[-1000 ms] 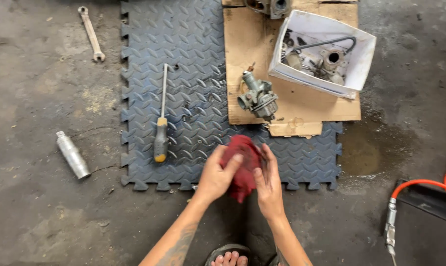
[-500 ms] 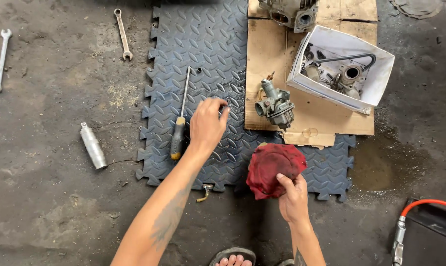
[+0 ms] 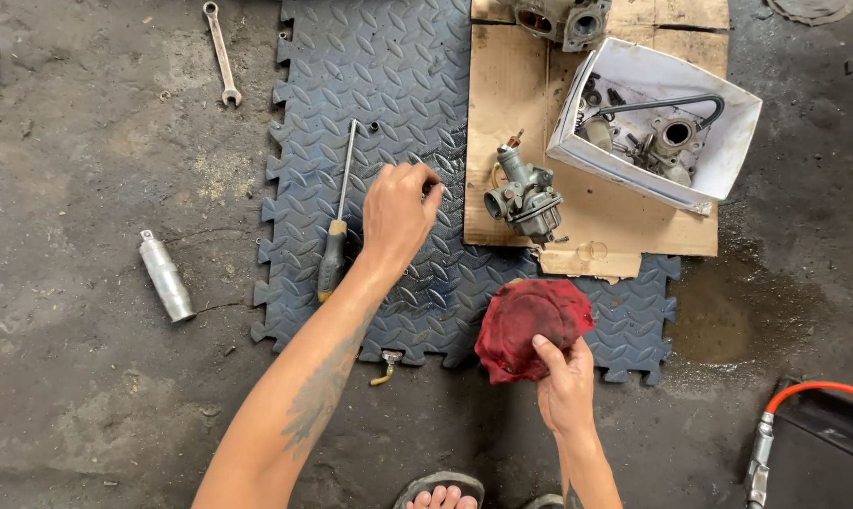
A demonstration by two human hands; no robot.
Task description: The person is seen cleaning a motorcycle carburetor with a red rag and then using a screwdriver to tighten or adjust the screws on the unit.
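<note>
Red rag (image 3: 530, 325), lower centre: gripped by right hand (image 3: 565, 386). Left hand (image 3: 398, 212), fingers pinched together, on mat (image 3: 379, 85) beside screwdriver (image 3: 337, 231).

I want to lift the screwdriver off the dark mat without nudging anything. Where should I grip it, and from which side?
Probably take the yellow-and-black-handled screwdriver by its thick handle, from the left. It lies flat on the dark tread-pattern foam mat, thin shaft pointing away from the person, and the left hand crowds its right side.
</note>
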